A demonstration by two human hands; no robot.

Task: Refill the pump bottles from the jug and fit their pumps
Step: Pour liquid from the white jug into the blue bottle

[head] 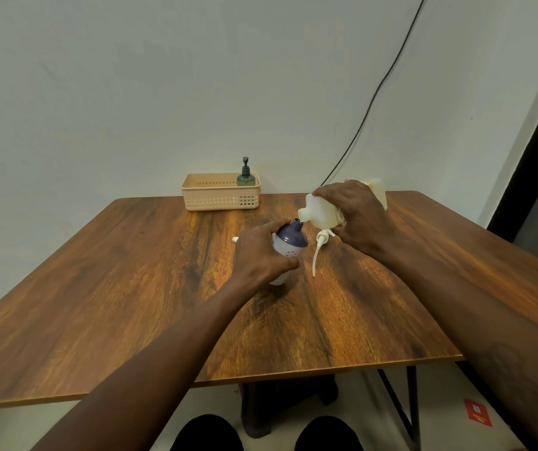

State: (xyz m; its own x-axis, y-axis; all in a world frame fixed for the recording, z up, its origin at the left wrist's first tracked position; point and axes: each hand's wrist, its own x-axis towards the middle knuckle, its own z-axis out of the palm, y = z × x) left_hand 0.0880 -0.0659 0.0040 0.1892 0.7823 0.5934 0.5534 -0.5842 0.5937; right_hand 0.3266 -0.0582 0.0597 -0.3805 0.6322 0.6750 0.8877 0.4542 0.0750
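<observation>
My left hand (262, 255) grips a purple-and-white bottle (290, 244) standing on the wooden table (131, 288), tilted to the right with its neck open. My right hand (355, 213) holds a cream jug (323, 211) tipped on its side, with the spout right at the bottle's neck. A white pump with its long tube (317, 255) lies on the table just right of the bottle, below the jug. A small white piece (235, 239) peeks out behind my left hand.
A beige slotted basket (215, 195) stands at the table's back edge against the wall, with a green pump bottle (247, 177) inside at its right end. A black cable (378, 92) runs down the wall behind the jug.
</observation>
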